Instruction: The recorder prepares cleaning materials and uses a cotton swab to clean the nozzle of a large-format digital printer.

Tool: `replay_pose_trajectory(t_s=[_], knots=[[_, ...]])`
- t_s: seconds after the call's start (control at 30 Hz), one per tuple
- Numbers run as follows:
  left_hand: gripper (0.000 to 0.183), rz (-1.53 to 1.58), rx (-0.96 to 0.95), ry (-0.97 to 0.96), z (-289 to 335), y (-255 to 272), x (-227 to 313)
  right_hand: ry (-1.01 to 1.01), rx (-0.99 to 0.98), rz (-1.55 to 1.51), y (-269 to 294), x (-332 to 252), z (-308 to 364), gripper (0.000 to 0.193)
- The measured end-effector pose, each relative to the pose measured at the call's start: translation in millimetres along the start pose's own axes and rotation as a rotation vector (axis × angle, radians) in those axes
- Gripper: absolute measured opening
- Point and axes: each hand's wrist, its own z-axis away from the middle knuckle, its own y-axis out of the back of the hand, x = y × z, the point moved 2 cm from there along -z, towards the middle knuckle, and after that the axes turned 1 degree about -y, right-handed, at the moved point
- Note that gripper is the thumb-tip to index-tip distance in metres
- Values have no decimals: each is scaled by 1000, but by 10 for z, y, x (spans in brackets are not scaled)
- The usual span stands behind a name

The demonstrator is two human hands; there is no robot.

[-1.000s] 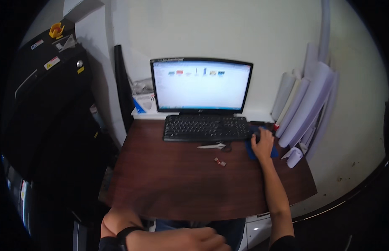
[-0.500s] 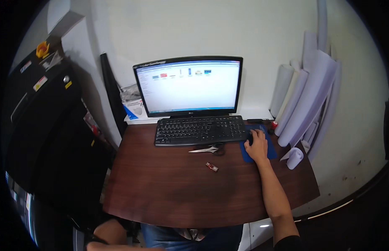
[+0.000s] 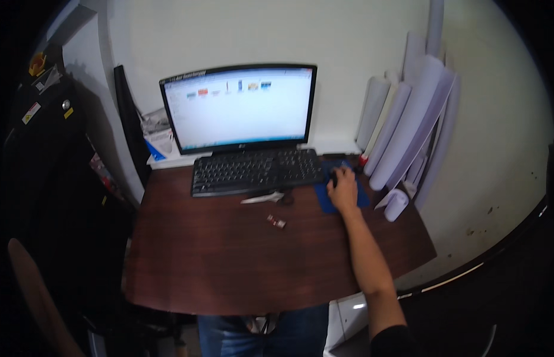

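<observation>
My right hand rests over a black computer mouse, fingers curved around it, on a blue mouse pad. To its left stands a black keyboard below a lit monitor, whose screen shows a row of small pictures in a window. Scissors with dark handles lie just in front of the keyboard. Nearer to me is a small red and silver USB flash drive. At the far left a smeared part of my left arm shows; I cannot make out its fingers.
Several large white paper rolls lean on the wall at the right. A small paper roll lies by the brown desk's right edge. A big black machine stands left of the desk. A white and blue package sits beside the monitor.
The view has shifted, so the desk and its things appear further left and slightly higher. My left arm has moved from the lower edge to the far left. My right hand stays on the mouse.
</observation>
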Motion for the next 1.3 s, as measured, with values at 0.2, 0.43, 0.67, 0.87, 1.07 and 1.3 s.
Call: replay_pose_trajectory(t_s=[0.2,0.43,0.67,0.87,1.07,1.3], knots=[[26,165,244,-183,1,-177,-308,51,43,-14,-74,-88,106,43],[27,306,516,-185,213,-308,-479,6,16,-11,-55,-117,76,40],[30,311,771,-56,594,-188,-307,33,55,11,-31,20,16,39],[32,365,1043,-71,973,-475,-635,51,68,5,-112,-69,9,36],[19,-248,643,676,866,-1585,-1952,15,60,22,2,-17,50,36],[42,-414,67,717,1231,-2212,-2925,44,68,-18,-36,-112,12,36]])
